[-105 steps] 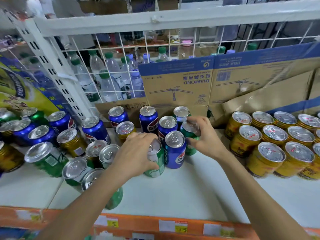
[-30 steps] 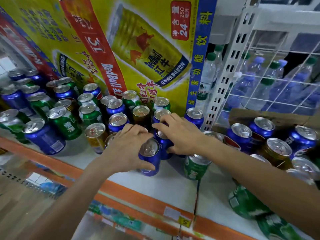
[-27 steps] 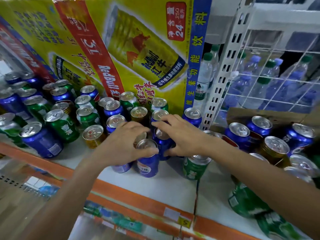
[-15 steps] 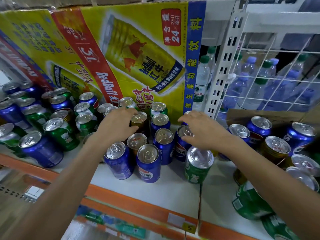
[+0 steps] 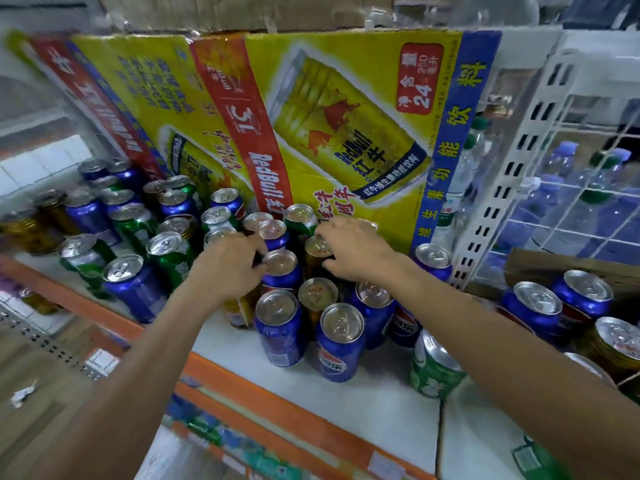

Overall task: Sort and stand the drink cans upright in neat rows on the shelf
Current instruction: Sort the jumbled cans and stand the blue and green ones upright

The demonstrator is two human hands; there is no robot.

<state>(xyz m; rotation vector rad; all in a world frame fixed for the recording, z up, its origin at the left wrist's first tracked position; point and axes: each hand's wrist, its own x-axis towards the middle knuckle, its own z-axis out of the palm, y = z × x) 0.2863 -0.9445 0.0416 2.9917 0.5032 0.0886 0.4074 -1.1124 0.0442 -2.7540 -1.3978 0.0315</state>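
Farthest out from the yellow carton (image 5: 346,133): two front blue cans (image 5: 341,344) and one green can (image 5: 433,370), upright smooth metal cylinders, silver lids. Closer in, hands apart: left hand (image 5: 228,268) pinching a rear blue can (image 5: 281,273), right hand (image 5: 353,249) gripping one gold can (image 5: 317,249) just before the carton.

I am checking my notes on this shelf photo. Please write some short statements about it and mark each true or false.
The left hand and the right hand both reach among the cans. True.
The two front blue cans lie on their sides. False: they stand upright.
A yellow carton stands behind the cans. True.
The right hand pinches a green can. False: it pinches a gold can.
The water bottles are behind the wire grid. True.
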